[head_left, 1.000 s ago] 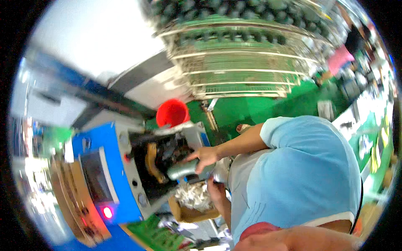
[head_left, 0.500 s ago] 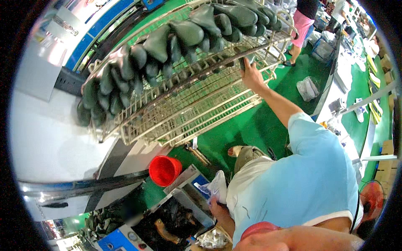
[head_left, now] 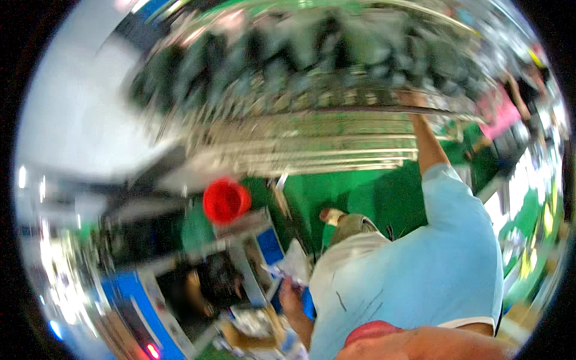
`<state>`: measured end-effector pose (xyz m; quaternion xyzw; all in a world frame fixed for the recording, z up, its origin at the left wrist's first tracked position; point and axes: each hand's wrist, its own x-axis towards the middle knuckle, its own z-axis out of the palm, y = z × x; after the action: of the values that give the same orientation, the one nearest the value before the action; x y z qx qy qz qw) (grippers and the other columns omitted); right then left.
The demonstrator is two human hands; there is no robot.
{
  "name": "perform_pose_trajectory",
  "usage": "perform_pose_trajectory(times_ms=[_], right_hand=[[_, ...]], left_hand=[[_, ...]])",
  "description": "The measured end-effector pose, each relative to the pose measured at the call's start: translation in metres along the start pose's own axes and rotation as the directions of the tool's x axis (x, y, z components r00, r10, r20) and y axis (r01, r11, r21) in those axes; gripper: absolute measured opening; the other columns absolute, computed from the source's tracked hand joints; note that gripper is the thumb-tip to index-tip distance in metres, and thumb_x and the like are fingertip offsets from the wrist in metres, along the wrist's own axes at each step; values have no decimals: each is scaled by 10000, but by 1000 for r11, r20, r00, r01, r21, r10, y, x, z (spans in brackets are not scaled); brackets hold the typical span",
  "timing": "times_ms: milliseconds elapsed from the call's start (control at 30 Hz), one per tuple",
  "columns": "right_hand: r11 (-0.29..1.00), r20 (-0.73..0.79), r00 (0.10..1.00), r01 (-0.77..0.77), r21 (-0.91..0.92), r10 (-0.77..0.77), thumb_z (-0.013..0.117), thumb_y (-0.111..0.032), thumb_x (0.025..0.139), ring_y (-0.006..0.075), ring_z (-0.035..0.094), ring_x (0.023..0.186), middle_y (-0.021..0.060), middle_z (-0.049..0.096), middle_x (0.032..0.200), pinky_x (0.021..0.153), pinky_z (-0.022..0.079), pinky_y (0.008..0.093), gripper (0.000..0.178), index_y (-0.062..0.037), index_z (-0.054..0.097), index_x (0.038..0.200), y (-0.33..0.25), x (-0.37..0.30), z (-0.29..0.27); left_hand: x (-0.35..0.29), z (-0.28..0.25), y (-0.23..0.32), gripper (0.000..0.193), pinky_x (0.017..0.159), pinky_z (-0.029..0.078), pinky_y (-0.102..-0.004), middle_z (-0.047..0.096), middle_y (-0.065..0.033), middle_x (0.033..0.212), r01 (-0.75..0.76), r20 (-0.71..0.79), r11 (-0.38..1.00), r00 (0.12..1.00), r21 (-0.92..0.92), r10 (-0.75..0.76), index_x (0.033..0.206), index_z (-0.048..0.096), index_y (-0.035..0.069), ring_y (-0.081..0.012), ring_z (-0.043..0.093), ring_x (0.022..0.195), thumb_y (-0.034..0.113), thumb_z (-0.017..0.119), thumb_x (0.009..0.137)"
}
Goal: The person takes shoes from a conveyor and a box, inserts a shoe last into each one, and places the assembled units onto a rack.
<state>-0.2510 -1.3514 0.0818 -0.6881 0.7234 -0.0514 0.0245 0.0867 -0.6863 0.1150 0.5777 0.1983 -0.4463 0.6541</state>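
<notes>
Low in the middle, my left hand is closed round a white shoe upper with purplish trim, held beside my light blue shirt. My right arm stretches away from me to a cream wire rack. At the rack's edge my right hand is smeared by motion, and its fingers cannot be made out. Dark green shoe lasts stand packed in rows along the rack's top, just beyond that hand. Whether the hand touches a last or only the rack is hidden by blur.
A red bucket stands on the left, beside a blue and grey machine with a dark hollow. A box of white pieces sits near my left forearm. Green floor runs below the rack. Another person in pink is at the far right.
My view has swung, so the rack lies more level and the bucket and machine sit higher. My right hand is now farther along the rack, up among the lasts. The left still holds the upper.
</notes>
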Motion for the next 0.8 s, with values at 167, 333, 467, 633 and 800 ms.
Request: perform_pose_trajectory(times_ms=[167, 333, 467, 633, 800], right_hand=[[968, -142, 957, 250, -32, -252, 447, -578, 1022, 318, 190, 1545, 157, 325, 1626, 1262, 131, 482, 659, -171, 435, 1540, -84, -113, 39], [499, 414, 343, 786, 365, -843, 537, -513, 1010, 365, 307, 1494, 167, 404, 1581, 1204, 286, 528, 684, -134, 390, 1560, -249, -293, -23], [446, 715, -33, 761, 471, -698, 595, -435, 998, 383, 407, 1437, 169, 444, 1555, 1144, 381, 535, 661, -116, 410, 1547, -349, -326, -16], [120, 502, -78, 929, 349, -862, 597, -392, 1005, 359, 462, 1406, 179, 456, 1548, 1126, 399, 485, 645, -90, 413, 1543, -450, -425, -35], [63, 584, -380, 800, 597, -718, 620, -295, 1008, 293, 390, 1465, 163, 392, 1595, 1166, 356, 403, 654, -93, 354, 1571, -506, -489, -38]], left_hand=[[-63, -129, -3, 92, 507, 369, -225, 533, 57, 740, -261, -186, 965, 947, 36, 263, 871, 624, 147, -67, 458, 575, 196, 670, 933], [-170, -249, -52, 153, 573, 489, -247, 630, 15, 773, -705, -591, 633, 670, -319, 449, 1056, 659, 75, -81, 618, 679, 181, 691, 950], [-179, -325, -86, 327, 709, 501, -253, 681, -22, 986, -326, -647, 841, 538, 431, 540, 1146, 709, -26, -143, 647, 911, 244, 682, 963], [-116, -390, -183, 455, 900, 507, -480, 685, -160, 992, 299, -878, 874, 412, 383, 244, 1003, 770, 58, -358, 656, 877, 489, 679, 891], [-117, -377, -180, 434, 962, 447, -489, 719, -181, 923, 373, -809, 719, 207, 586, 551, 903, 792, 75, -370, 601, 1031, 490, 676, 861]])
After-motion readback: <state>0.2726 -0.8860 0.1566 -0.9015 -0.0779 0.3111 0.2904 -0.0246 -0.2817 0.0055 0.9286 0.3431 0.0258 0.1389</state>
